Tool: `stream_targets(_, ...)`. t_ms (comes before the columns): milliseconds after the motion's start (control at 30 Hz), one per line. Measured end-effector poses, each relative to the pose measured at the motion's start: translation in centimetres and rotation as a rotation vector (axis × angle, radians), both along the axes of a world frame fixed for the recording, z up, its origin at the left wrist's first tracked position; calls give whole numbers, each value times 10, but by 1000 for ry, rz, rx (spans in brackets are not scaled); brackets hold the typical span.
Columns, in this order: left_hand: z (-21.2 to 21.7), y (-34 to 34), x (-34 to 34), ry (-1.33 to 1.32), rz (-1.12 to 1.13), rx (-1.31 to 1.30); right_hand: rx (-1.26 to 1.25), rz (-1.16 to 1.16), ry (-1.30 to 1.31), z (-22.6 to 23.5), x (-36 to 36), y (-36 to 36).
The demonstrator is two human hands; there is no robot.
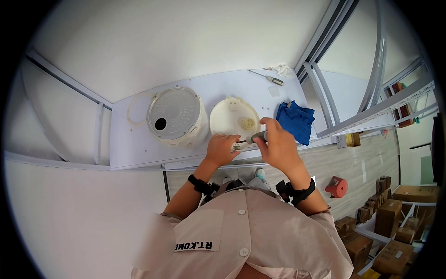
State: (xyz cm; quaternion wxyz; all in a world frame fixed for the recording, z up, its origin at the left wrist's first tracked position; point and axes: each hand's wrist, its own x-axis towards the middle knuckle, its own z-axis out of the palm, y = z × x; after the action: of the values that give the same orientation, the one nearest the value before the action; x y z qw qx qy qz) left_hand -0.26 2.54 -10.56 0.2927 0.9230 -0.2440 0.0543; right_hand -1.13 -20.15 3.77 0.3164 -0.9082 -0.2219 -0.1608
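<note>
A white round cover [225, 116] lies on the white table in front of me, its hollow side up, with a small pale-yellow round part [248, 123] inside it. My left hand [221, 149] grips the cover's near rim, its fingertips close to the screwdriver's tip. In my right hand [281, 148] is a screwdriver [258, 137] with a grey handle. Its shaft points left, to a small fitting at the near rim; exact contact is too small to tell. Left of the cover stands a white round housing [199, 132] topped by a grey disc [176, 109] with a dark hole.
A blue cloth [296, 122] lies crumpled at the table's right. Behind it are another screwdriver [272, 79] and white crumpled material [282, 69]. A thin pale ring [129, 111] rests at the left. Metal frames stand at both sides; a red stool [337, 187] and cardboard boxes [388, 217] are rightward.
</note>
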Motion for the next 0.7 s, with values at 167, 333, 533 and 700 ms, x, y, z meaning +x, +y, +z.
stream_targets(167,1,0,-2,3,11,5,-328,-190,300,15,-2,3)
stream_targets(333,1,-1,-1,6,15,-6,-77,75,-17,12,-4,-3)
stream_targets(533,4,-2,-1,26,19,-3,-226,-105,236,3,-3,2)
stream_targets(700,1,-1,-2,21,25,-6,-171,-11,7,12,-6,3)
